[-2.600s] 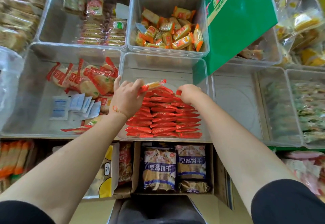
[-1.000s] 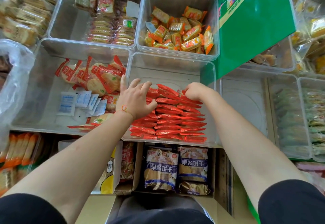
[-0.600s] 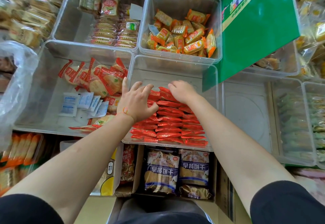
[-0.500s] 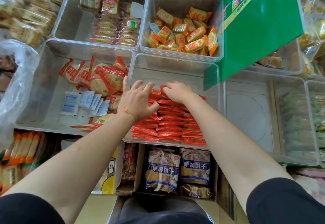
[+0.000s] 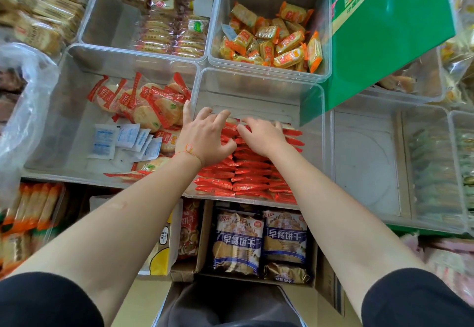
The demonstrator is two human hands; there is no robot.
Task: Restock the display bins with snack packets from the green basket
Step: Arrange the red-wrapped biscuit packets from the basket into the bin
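Observation:
Rows of red snack packets (image 5: 246,175) fill the near half of a clear display bin (image 5: 259,80) in the middle of the shelf. Both my hands lie on top of the far end of these rows. My left hand (image 5: 205,136) rests flat with its fingers spread, its thumb against the packets. My right hand (image 5: 263,135) sits right beside it, fingers bent down over the farthest packets, fingertips hidden. Neither hand lifts a packet. I see no green basket; a green printed box (image 5: 389,31) hangs over the bin's far right corner.
The left bin (image 5: 64,111) holds round crackers in red wrappers and small white sachets. Orange packets (image 5: 272,41) fill the bin behind. A bare clear bin (image 5: 364,162) sits to the right. Blue biscuit bags (image 5: 259,242) stand in a carton below. A plastic bag (image 5: 23,111) hangs at left.
My right hand has slid left along the far end of the red packets until it touches my left hand. My left hand stayed on the pile. The camera tilted slightly.

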